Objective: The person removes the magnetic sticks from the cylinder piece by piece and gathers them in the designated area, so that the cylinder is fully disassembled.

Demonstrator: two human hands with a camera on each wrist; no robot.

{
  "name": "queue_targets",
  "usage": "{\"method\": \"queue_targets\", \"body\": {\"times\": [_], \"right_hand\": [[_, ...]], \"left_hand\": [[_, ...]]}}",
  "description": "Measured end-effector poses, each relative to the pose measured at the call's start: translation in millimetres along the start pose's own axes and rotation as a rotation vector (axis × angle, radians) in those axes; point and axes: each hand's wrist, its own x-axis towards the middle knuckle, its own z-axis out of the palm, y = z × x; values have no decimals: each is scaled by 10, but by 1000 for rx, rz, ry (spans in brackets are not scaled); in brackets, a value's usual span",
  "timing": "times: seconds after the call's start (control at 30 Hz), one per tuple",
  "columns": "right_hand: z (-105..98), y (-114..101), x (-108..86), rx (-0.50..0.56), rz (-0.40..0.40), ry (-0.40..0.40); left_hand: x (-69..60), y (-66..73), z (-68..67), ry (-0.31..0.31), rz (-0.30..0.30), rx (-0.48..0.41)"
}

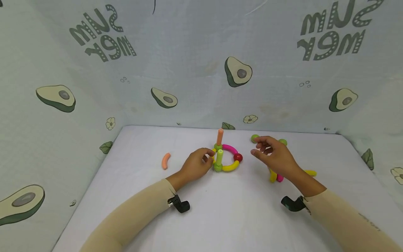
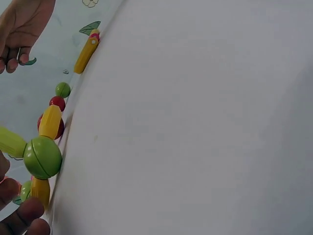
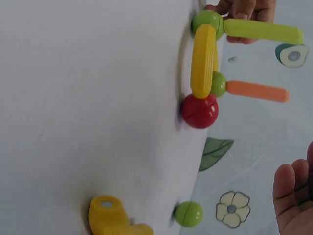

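A ring of toy rods and balls stands on the table, with a red ball (image 1: 238,157), a curved pink rod (image 1: 230,148) and a curved yellow rod (image 1: 231,166). From two green balls, an orange rod (image 1: 220,137) and a lime rod (image 1: 219,157) rise upright. My left hand (image 1: 196,163) is at the ring's left side, its fingers pinching a yellow rod (image 2: 40,191) below the green ball (image 2: 43,156). Over the loose pieces on the right, my right hand (image 1: 278,157) hovers with relaxed, parted fingers and nothing in them.
Below and around the right hand lie a green ball (image 1: 254,138), another green ball (image 1: 283,142), a yellow rod (image 1: 273,176), a pink piece (image 1: 280,178) and a yellow piece (image 1: 311,173). A curved orange rod (image 1: 165,161) lies left of the left hand. Printed cloth hangs behind the table.
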Motion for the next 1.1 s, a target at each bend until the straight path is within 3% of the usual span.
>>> {"method": "queue_targets", "body": {"times": [0.2,0.47,0.8,1.1], "right_hand": [[230,-165,17,-11,-101,-57],[447,-410,48,11,-192,-145],[636,-511,149,29,-242,-145],[696,-524,165,45,-232,-144]], "left_hand": [[-91,-25,55,-17,50,2],[-98,0,110,-45,-3,43],[-83,4,130,-44,-1,82],[-79,-10,135,-43,9,89]]}}
